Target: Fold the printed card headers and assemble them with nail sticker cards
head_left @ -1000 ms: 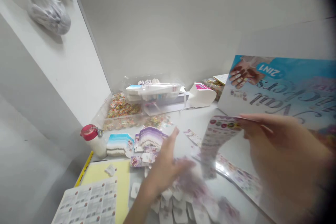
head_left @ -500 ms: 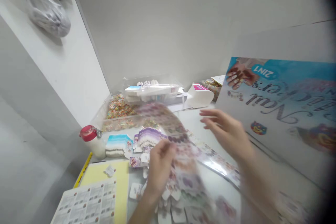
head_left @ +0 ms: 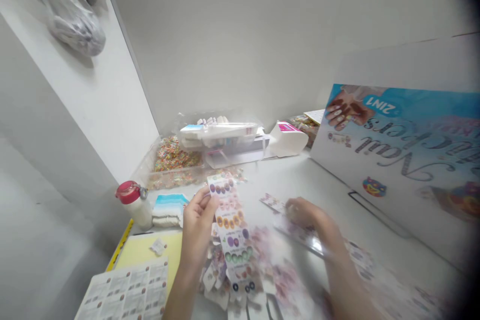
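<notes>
Pinched in my left hand (head_left: 200,215) is the upper end of a long nail sticker strip (head_left: 233,235), printed with rows of purple, pink, orange and green nail shapes. It hangs down over small white cards (head_left: 216,282) scattered at the front. My right hand (head_left: 305,217), blurred by motion, has curled fingers over a shiny sticker strip (head_left: 273,203) on the table; whether it grips the strip is unclear. Blurred pink sticker pieces (head_left: 287,280) lie between my hands. Beside my left hand sits a stack of blue and white cards (head_left: 169,210).
A large nail sticker box (head_left: 390,150) stands at the right. Behind are a tray of colourful small pieces (head_left: 174,155) and a plastic-wrapped pack (head_left: 225,132). A red-capped bottle (head_left: 135,205) and a label sheet (head_left: 127,290) on yellow paper are at the left.
My left hand has moved left, and the strip in it now hangs nearly straight and shows more clearly. My right hand has come down onto the shiny strip, its fingers now curled.
</notes>
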`<state>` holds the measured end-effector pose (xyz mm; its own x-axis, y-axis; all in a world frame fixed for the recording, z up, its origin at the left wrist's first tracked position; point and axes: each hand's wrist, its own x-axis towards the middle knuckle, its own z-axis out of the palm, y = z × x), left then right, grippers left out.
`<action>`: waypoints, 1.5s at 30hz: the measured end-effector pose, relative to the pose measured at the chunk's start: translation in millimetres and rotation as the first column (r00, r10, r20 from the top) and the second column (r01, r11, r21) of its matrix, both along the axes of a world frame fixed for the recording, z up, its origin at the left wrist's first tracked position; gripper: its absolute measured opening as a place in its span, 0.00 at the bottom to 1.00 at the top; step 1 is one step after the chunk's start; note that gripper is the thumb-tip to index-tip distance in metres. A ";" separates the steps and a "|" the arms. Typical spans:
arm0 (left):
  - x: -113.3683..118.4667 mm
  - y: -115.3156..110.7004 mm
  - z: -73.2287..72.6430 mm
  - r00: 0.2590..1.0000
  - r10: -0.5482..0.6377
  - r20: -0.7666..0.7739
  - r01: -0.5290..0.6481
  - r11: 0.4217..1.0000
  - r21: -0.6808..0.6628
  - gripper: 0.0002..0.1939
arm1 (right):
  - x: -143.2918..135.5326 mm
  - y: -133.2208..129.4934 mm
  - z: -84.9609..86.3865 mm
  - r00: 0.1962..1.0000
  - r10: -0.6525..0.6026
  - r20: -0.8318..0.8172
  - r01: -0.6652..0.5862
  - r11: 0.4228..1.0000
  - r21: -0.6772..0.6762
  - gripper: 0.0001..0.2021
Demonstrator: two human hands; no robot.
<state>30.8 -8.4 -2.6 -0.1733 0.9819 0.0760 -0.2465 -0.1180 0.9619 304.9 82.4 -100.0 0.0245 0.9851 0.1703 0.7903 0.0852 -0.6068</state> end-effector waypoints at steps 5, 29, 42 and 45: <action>-3.0 -4.0 6.7 0.988 0.005 -0.153 -0.002 1.000 0.023 0.11 | -15.0 -14.7 49.1 0.985 0.136 -0.110 -0.135 0.991 0.012 0.15; -4.5 -19.2 21.5 0.984 0.050 -0.170 -0.042 0.998 0.049 0.06 | -109.6 -82.1 117.5 0.631 0.718 -0.294 -0.520 0.672 0.528 0.17; -1.7 -18.8 24.8 0.962 -0.260 -0.084 0.260 0.966 -0.008 0.18 | -118.1 -79.6 113.0 0.523 0.482 -0.703 -0.451 0.856 0.252 0.07; 2.4 -18.2 24.6 0.986 -0.152 -0.073 0.151 0.988 -0.017 0.15 | -122.4 -75.2 107.8 0.465 0.465 -0.753 -0.457 0.855 0.245 0.11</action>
